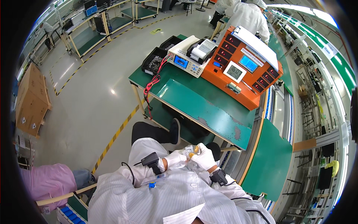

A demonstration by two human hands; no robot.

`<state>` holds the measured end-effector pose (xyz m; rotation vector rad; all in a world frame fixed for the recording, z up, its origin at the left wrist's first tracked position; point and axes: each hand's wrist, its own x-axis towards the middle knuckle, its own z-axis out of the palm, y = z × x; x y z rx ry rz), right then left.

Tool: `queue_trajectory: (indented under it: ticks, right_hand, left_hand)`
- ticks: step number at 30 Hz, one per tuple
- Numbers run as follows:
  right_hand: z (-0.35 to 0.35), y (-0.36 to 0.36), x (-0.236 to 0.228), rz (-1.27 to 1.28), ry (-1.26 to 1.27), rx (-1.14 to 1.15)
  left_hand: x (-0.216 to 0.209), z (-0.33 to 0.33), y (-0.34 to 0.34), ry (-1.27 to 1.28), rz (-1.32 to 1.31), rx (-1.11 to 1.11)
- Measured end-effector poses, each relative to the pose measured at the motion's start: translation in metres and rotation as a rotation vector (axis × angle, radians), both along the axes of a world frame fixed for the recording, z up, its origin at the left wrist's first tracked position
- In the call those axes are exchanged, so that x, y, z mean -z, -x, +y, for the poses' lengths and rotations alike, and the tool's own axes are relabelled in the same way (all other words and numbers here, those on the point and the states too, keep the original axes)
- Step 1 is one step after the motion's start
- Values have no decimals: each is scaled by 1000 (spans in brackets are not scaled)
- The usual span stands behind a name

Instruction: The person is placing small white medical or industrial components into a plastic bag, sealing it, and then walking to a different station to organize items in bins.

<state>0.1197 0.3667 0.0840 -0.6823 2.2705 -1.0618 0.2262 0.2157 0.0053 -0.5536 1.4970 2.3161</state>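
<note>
Close to my lap, both hands are closed round a small clear plastic item [185,151] with yellow-orange parts; its exact kind I cannot make out. White gloves cover both hands. My left hand [174,159] grips its left side, and my right hand [204,158] pinches it from the right near the yellow-orange part. The fingers and gloves hide part of it. Beyond the hands stands a green-topped workbench [186,98], which neither hand touches.
On the bench are an orange tester box [223,82], a bench meter [186,61] with red leads [151,84], a label printer [202,50] and black bins [154,61]. A conveyor with a green board [270,160] runs at right. A person in pink [52,183] is at left.
</note>
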Motion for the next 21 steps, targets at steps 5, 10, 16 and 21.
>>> queue_trajectory:
  ticks: [5,10,16,21]
  right_hand:
    - [-8,-2,3,-11,-8,18]
    - [-3,7,-10,-16,20,41]
    - [-5,-6,-24,-1,32,58]
    - [58,-16,-11,330,79,518]
  left_hand:
    - [4,-9,-3,-131,-36,-24]
    - [23,-15,13,-60,139,88]
    - [-1,-15,18,426,628,265]
    - [13,5,59,-1086,-197,226]
